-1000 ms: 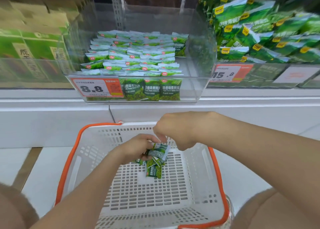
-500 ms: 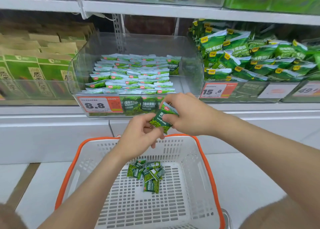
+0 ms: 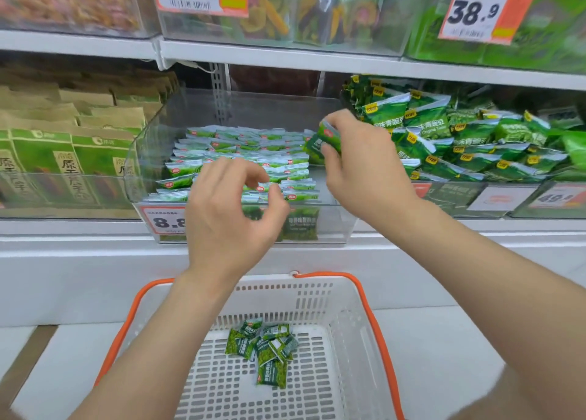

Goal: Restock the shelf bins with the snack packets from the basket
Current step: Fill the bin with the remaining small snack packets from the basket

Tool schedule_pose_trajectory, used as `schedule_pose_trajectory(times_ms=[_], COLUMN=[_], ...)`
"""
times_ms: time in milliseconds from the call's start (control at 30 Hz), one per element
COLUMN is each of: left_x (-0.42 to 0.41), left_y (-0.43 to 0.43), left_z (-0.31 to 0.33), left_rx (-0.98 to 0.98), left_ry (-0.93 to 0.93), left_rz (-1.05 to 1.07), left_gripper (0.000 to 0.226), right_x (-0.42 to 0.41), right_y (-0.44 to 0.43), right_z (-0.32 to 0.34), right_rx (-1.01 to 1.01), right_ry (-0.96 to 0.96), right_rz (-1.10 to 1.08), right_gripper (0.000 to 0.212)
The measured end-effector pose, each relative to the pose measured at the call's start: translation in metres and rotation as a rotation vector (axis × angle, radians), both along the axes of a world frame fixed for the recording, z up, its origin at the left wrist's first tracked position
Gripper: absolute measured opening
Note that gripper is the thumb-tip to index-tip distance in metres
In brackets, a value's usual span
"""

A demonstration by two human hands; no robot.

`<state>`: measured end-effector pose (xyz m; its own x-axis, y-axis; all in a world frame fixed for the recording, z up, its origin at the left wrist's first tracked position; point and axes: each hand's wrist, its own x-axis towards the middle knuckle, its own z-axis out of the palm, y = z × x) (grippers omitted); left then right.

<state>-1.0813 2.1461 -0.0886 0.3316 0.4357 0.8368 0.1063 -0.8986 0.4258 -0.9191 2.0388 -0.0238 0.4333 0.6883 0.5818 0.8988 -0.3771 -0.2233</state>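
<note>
Right hand (image 3: 358, 169) pinches one small green packet (image 3: 328, 135) between thumb and fingertips, above the right rear of the clear bin (image 3: 334, 223). Left hand (image 3: 228, 216) is nearer us, in front of the bin's front wall, with fingers loosely curled and holding nothing.

We see the packet tilted, red-logo end up and long axis leaning up-right. The rows (image 3: 241, 156) in the bin stand with logo ends up and their edges running left to right. They fill the left and middle, and what looks like a bare strip runs along the bin's right side, just below and left of the right hand.

We judge the coming move to be short: down and slightly left into that strip, with the packet turned to match the rows. The right hand is clearly the nearer one for this. The left hand blocks part of the front rows but not the strip.

More packets (image 3: 263, 350) lie in a small heap in the basket (image 3: 374, 308), well below both hands, so the restock is not finished.
</note>
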Motion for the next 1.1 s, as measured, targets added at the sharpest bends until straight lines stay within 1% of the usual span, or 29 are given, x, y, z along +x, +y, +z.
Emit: schedule_pose_trajectory(times_ms=[33,67,167,200,267,367,400,467,533,700,800,867,967,1100], left_x=[0.004,0.009,0.022,0.024,0.028,0.028,0.028,0.027,0.027,0.028,0.028,0.028,0.027,0.027], left_y=[0.009,0.018,0.039,0.042,0.046,0.050,0.052,0.053,0.053,0.055,0.054,0.055,0.055,0.056], left_z=[0.004,0.007,0.015,0.017,0.020,0.020,0.019,0.016,0.015,0.015,0.015,0.014,0.014,0.013], left_rx=[0.025,0.018,-0.036,-0.041,-0.032,-0.049,-0.061,-0.073,-0.073,-0.088,-0.099,-0.092,-0.094,-0.089], left_ry=[0.052,0.143,0.555,0.642,0.712,0.813,0.842,0.879,0.896,0.915,0.919,0.920,0.923,0.890], left_rz=[0.022,0.040,0.110,0.119,0.123,0.118,0.110,0.098,0.088,0.075,0.068,0.071,0.069,0.072], left_gripper=[0.008,0.012,0.034,0.040,0.044,0.054,0.057,0.060,0.060,0.062,0.062,0.061,0.062,0.058], right_x=[0.007,0.012,0.021,0.023,0.027,0.039,0.045,0.057,0.068,0.079,0.081,0.081,0.080,0.080], right_y=[0.008,0.016,0.039,0.047,0.064,0.090,0.097,0.109,0.116,0.130,0.135,0.137,0.136,0.128], right_z=[0.000,0.001,0.006,0.006,0.002,-0.007,-0.009,-0.012,-0.015,-0.026,-0.024,-0.023,-0.027,-0.024], right_rx=[-0.074,-0.143,-0.351,-0.409,-0.508,-0.644,-0.668,-0.685,-0.655,-0.653,-0.563,-0.523,-0.559,-0.596], right_ry=[-0.054,-0.085,-0.143,-0.146,-0.165,-0.303,-0.312,-0.230,-0.154,-0.022,-0.019,-0.024,0.030,0.104], right_rz=[-0.052,-0.095,-0.197,-0.222,-0.251,-0.315,-0.337,-0.349,-0.333,-0.340,-0.368,-0.378,-0.355,-0.297], right_gripper=[0.028,0.028,0.021,0.023,0.027,0.034,0.036,0.042,0.044,0.048,0.048,0.044,0.040,0.044])
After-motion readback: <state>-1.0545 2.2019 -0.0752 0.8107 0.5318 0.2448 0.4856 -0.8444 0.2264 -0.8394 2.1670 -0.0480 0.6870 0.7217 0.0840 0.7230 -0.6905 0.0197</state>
